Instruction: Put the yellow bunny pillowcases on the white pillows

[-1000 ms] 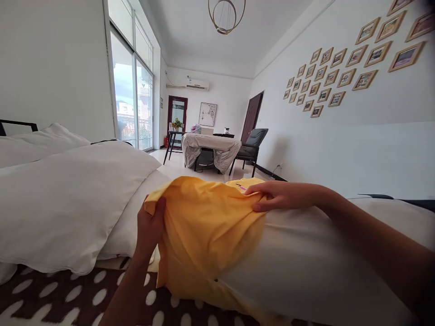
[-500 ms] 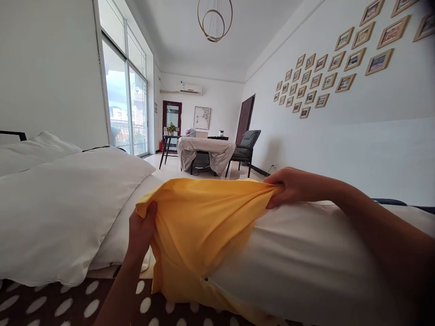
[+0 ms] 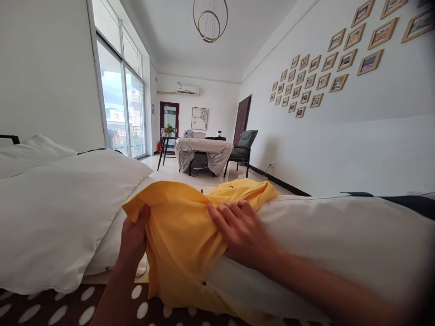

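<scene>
A yellow cloth lies draped over the end of a long white cushion in front of me. Its far part is bunched on top and carries a small black mark. My left hand pinches the cloth's left edge and lifts it, thumb on the near side. Farther right, my right hand has its fingers curled over the upper edge of the cloth near the middle; its palm and thumb are mostly hidden. The right forearm crosses in front of the white cushion.
White pillows are piled at left. Beneath lies a brown cloth with white dots. Beyond stand a covered table, a black chair and a plant. Framed pictures hang on the right wall.
My right hand has let go of the cloth's far right corner and moved left and nearer, onto its middle edge. That corner now lies slack on the cushion. My left hand keeps its hold.
</scene>
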### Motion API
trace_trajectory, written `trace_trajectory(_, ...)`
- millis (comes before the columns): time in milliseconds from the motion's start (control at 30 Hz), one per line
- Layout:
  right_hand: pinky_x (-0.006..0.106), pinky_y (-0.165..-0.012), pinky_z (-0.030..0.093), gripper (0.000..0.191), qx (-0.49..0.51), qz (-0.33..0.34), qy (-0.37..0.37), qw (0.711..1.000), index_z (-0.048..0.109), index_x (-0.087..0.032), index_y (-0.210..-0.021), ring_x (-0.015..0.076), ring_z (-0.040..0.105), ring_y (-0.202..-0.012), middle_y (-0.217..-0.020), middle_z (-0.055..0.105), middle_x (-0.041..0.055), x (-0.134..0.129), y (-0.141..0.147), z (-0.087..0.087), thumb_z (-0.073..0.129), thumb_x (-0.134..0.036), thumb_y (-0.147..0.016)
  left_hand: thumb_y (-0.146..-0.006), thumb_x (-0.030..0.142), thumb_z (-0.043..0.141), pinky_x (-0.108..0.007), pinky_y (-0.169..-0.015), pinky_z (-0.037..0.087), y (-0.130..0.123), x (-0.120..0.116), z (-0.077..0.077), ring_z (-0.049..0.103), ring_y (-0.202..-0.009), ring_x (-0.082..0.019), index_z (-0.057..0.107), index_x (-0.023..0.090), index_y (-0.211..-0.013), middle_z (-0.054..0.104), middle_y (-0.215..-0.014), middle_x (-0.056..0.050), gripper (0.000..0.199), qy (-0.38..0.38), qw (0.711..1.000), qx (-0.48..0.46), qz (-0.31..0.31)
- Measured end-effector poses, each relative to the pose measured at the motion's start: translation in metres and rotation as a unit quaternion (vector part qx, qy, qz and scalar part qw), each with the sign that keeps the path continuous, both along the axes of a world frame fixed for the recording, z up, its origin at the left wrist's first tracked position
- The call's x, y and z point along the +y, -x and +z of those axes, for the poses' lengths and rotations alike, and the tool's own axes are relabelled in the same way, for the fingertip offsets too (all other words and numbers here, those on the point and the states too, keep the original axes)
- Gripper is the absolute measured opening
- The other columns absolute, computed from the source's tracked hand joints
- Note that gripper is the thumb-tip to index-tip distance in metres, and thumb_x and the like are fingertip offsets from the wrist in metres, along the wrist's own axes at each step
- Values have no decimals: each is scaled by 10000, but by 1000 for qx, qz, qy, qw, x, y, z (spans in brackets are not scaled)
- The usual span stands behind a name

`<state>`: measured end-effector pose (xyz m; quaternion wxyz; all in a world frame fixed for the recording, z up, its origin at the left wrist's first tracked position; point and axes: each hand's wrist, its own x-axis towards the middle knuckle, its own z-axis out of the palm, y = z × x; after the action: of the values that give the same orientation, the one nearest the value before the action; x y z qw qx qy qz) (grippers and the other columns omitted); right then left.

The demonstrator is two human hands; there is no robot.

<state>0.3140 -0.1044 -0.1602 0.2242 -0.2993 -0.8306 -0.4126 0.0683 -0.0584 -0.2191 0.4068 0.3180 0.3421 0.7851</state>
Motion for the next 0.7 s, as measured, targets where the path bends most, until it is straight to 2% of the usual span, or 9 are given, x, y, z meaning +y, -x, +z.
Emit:
trace_trajectory(67, 370, -742, 287, 309, 15, -29, -52, 998, 641, -132, -1062, 213, 516, -725, -802, 657, 93, 9, -3, 8, 407, -89, -864, -535, 472, 829, -326, -663, 567, 0, -1, 1, 666, -750, -242, 679, 137, -889, 701, -772, -50, 510, -1, 1000, -14, -8)
trace_trajectory(133, 358, -718, 265, 308, 34, -82, -71, 994, 656, -150, -983, 198, 493, -677, -731, 649, 68, 19, -14, 23, 371, -78, -891, -533, 448, 837, -321, -679, 573, 2, -2, 0, 670, -771, -244, 684, 136, -889, 706, -785, -51, 498, -4, 1000, -23, -11)
trace_trajectory(267, 367, -753, 268, 294, 108, -207, -35, 972, 639, -137, -1014, 239, 537, -822, -881, 681, 106, 42, -52, 47, 383, -105, -873, -563, 423, 834, -313, -691, 583, 1, 0, -1, 673, -797, -242, 687, 142, -917, 711, -816, -58, 475, 0, 999, -35, -35)
trace_trajectory(367, 363, -740, 292, 283, 170, -268, 18, 948, 624, -137, -1050, 262, 559, -877, -963, 676, 116, 53, -82, 45, 423, -187, -857, -548, 401, 849, -309, -706, 587, -4, 2, -1, 672, -822, -244, 691, 145, -907, 709, -832, -62, 469, 10, 997, -53, -53)
trace_trajectory(467, 352, -741, 319, 285, 200, -274, 36, 940, 624, -150, -1043, 254, 579, -882, -973, 680, 104, 55, -106, 34, 436, -218, -840, -519, 378, 867, -311, -726, 587, -9, 5, 1, 668, -852, -252, 693, 144, -884, 707, -834, -65, 468, 15, 995, -74, -65)
trace_trajectory(600, 367, -784, 328, 295, 193, -248, -83, 946, 650, -158, -992, 235, 593, -810, -817, 690, 92, 51, -139, 30, 391, -162, -852, -522, 394, 862, -306, -725, 584, -12, -8, 6, 667, -849, -255, 690, 146, -904, 708, -834, -61, 487, -1, 997, -67, -45)
trace_trajectory(700, 373, -764, 337, 270, 232, -221, -189, 928, 657, -169, -938, 221, 583, -697, -683, 657, 74, 53, -160, 35, 411, -148, -831, -582, 446, 818, -305, -682, 582, -11, -31, 15, 672, -792, -257, 689, 144, -928, 706, -790, -54, 476, 9, 999, -37, 26)
